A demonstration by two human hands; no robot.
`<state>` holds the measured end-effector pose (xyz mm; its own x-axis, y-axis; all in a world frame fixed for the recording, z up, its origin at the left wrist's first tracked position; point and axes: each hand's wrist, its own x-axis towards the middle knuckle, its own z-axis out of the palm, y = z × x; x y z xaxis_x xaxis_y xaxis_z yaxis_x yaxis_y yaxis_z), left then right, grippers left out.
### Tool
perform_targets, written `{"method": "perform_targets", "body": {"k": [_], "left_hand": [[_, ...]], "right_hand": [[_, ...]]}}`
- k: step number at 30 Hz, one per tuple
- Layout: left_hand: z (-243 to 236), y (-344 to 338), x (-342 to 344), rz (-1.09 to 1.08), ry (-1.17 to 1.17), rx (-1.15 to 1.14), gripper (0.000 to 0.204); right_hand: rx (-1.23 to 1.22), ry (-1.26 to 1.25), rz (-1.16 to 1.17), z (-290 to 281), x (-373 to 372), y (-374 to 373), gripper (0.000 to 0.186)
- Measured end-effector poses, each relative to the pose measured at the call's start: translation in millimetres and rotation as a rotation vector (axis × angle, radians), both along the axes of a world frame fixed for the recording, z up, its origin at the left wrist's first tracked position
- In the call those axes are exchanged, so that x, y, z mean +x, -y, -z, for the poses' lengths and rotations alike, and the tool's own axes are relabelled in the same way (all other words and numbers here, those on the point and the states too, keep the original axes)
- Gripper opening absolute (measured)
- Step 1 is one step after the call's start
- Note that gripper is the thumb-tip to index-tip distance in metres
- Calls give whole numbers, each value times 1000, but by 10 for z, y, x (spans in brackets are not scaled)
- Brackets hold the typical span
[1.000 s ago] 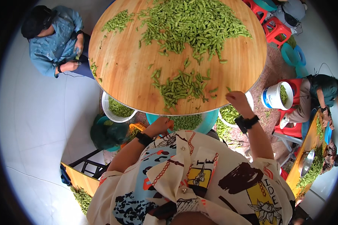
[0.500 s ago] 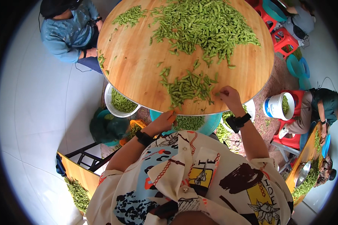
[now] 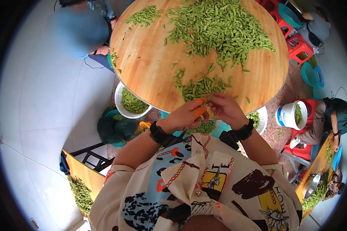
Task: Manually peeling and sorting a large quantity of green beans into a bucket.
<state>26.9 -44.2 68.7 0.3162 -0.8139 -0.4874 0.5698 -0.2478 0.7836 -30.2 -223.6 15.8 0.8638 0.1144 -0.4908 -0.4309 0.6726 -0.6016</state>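
My left hand is closed over the near edge of the table, with orange pieces at its thumb and forefinger that look like finger sleeves. My right hand pinches a small green pod, mostly hidden by the fingers, and its fingertips meet those of the left hand. What the left fingers grip is hidden. Just beyond them lies a small heap of green soybean pods on the round wooden table. A much larger pile of pods covers the far part.
A teal basin with pods stands below my hands, between white baskets of pods on the left and right. A white bucket is by red stools. A person in blue sits at the table's left; other people work on the right.
My right hand has left the heap's right side and come left and nearer to me. My left hand has moved right to meet it. The view has shifted slightly.
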Motion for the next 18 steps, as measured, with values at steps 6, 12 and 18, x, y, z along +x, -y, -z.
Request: {"method": "perform_targets", "body": {"k": [6, 12, 18], "left_hand": [[91, -40, -5, -51, -83, -39, 14], [179, -77, 5, -107, -159, -44, 13], [226, -102, 28, -136, -198, -72, 14]], "right_hand": [[8, -5, 6, -26, 34, -93, 16], [3, -10, 8, -53, 56, -143, 17], [-34, -24, -32, -86, 85, -150, 16]]}}
